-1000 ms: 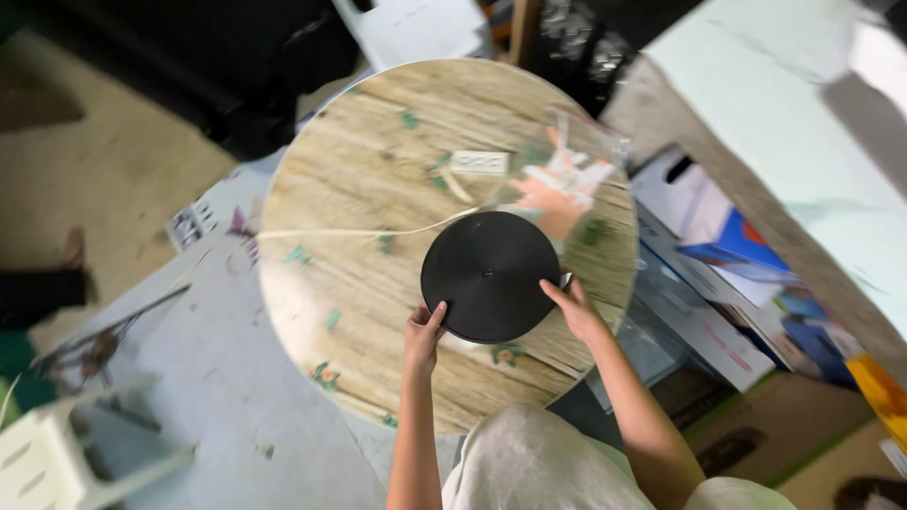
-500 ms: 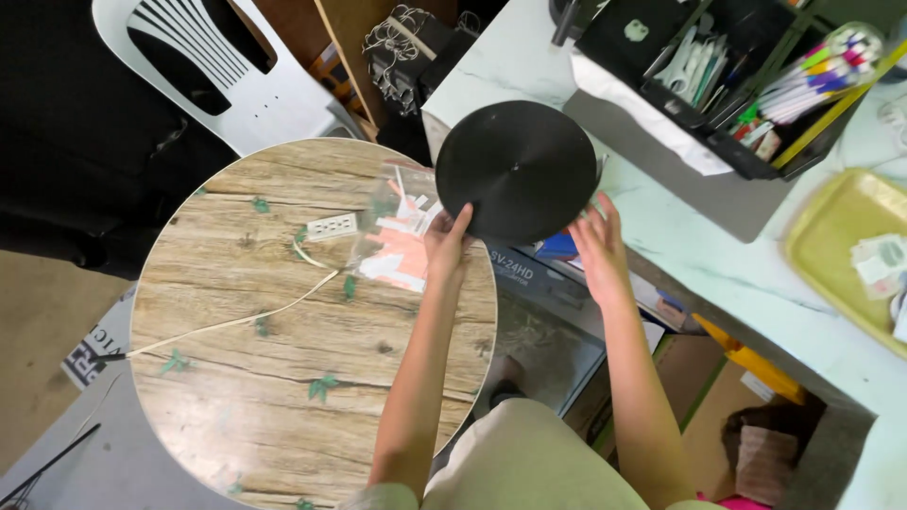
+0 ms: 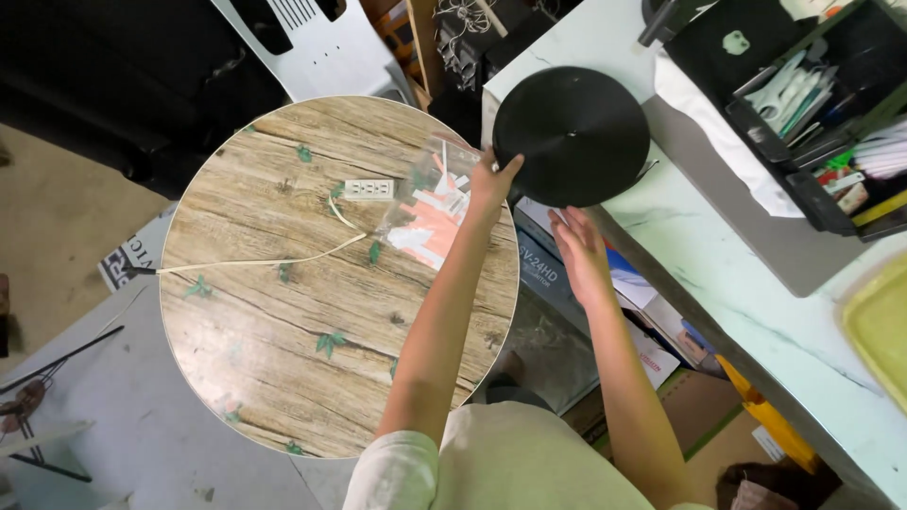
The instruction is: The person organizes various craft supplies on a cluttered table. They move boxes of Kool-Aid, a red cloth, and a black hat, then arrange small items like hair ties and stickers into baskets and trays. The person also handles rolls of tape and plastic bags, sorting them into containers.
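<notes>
Two hands are carrying a black disc [image 3: 572, 135] flat above the near edge of the marble counter [image 3: 727, 283], the left hand [image 3: 491, 179] gripping its left rim and the right hand [image 3: 578, 250] lying open beneath, steadying its wide, thin body.

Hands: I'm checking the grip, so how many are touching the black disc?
2. The left hand touches the black disc at its left edge; the right hand reaches its lower edge, though contact there is hard to confirm.
</notes>
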